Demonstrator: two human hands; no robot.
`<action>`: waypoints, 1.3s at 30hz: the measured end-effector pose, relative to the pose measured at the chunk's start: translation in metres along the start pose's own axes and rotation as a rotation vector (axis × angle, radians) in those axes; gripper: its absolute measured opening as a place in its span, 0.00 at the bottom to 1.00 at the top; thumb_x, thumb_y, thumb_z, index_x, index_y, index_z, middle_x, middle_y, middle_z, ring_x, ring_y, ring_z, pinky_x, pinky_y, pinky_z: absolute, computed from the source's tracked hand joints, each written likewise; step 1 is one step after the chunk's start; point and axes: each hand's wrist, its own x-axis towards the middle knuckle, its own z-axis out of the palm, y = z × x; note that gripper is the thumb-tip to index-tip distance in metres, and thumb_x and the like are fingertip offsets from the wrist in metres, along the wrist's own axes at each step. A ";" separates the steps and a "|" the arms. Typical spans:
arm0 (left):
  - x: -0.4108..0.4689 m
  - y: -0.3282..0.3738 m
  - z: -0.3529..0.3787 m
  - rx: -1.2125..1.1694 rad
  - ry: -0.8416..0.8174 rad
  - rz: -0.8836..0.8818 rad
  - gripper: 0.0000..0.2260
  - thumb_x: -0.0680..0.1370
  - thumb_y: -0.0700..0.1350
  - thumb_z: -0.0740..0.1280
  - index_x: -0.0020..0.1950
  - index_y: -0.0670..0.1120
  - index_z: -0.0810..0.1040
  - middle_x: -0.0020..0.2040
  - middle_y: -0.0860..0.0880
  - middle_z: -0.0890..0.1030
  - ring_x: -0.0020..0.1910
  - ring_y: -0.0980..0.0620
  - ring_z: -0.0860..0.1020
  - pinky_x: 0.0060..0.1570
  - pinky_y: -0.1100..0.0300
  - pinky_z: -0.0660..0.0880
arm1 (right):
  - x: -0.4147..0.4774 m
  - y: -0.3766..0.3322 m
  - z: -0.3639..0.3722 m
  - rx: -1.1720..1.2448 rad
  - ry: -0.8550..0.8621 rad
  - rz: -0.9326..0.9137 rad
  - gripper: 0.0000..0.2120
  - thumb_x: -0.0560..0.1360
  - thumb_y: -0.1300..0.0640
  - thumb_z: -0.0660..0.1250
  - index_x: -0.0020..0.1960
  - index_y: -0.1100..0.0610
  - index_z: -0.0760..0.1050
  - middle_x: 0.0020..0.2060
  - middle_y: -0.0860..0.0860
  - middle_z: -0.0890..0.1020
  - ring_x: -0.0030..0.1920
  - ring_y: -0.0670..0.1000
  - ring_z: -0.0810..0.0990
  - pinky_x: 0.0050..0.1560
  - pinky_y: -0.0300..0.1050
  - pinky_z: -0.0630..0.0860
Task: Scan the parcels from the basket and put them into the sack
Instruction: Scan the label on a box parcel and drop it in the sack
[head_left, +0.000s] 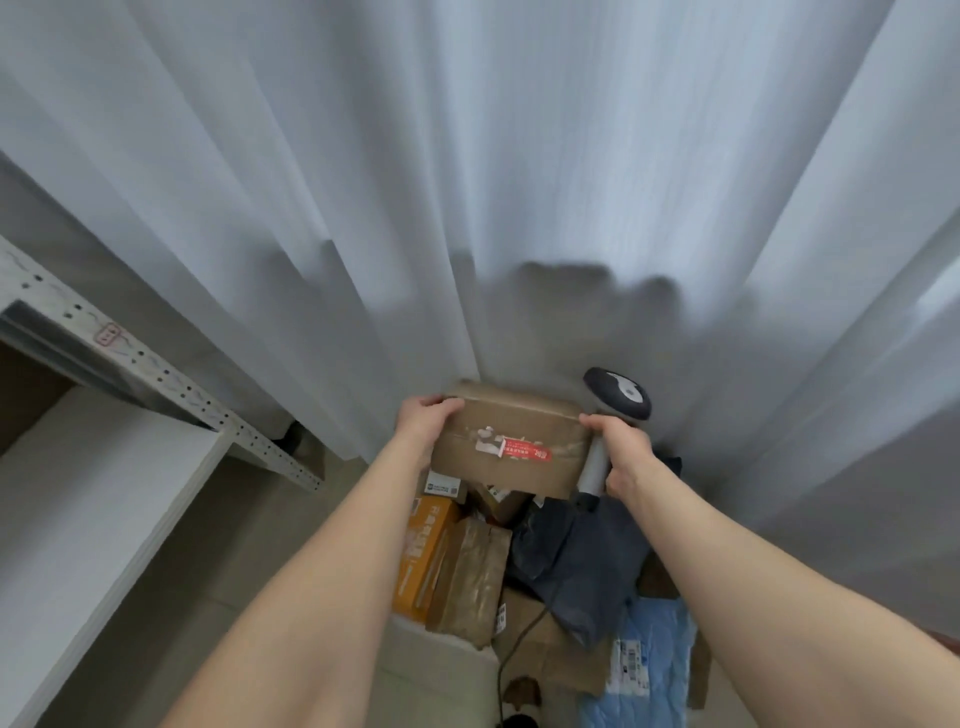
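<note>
Both forearms were stretched forward and down from the bottom of the view, converging on a box (506, 441) held up between the hands, above the heap of parcels (470, 577) and in front of the curtain (467, 182). The box was gripped at its upper left corner by the left hand (426, 423), whose fingers were curled over the far edge. Its right edge was steadied by the right hand (621, 452), whose fingers were wrapped round the grey handle of the scanner (618, 397), while the top of that hand touched the box's corner. The scanner's dark head stood up just beside the box's far right corner and was not aimed at the torn red-and-white label (519, 449) on the near face.

The step in hand was judged to be the scanning of this box. It was held clear of the pile, but no barcode could be made out on the face shown. For the next move, a turn of the box would probably be needed to find a code, with the scanner's head swung round to face it. Only then could the box be taken to the sack, which was not seen.

Below, an orange carton (423, 556), a dark bag (576, 561) and a blue mailer (644, 660) were piled together, with a cable (519, 639) trailing over them. Whether a basket held them could not be told. A perforated shelf (156, 374) was seen at the left.
</note>
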 end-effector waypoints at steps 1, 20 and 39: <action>-0.017 0.004 -0.006 -0.061 0.006 0.000 0.16 0.74 0.53 0.71 0.58 0.48 0.76 0.53 0.49 0.78 0.46 0.52 0.74 0.53 0.52 0.71 | -0.014 -0.001 -0.003 0.009 -0.014 -0.013 0.16 0.71 0.63 0.73 0.58 0.61 0.78 0.49 0.56 0.82 0.51 0.58 0.81 0.59 0.57 0.77; -0.214 0.011 -0.099 0.002 0.261 0.286 0.33 0.69 0.54 0.69 0.72 0.50 0.63 0.63 0.43 0.71 0.58 0.43 0.74 0.58 0.45 0.75 | -0.188 0.022 0.002 0.026 -0.264 -0.112 0.27 0.71 0.57 0.75 0.66 0.58 0.71 0.57 0.58 0.81 0.57 0.61 0.80 0.62 0.60 0.75; -0.277 0.000 -0.237 -0.434 0.219 0.205 0.07 0.77 0.48 0.68 0.47 0.44 0.79 0.41 0.46 0.81 0.37 0.50 0.79 0.31 0.59 0.74 | -0.294 0.103 0.100 0.170 -0.662 0.065 0.21 0.69 0.41 0.73 0.54 0.53 0.78 0.43 0.57 0.87 0.40 0.63 0.85 0.36 0.62 0.81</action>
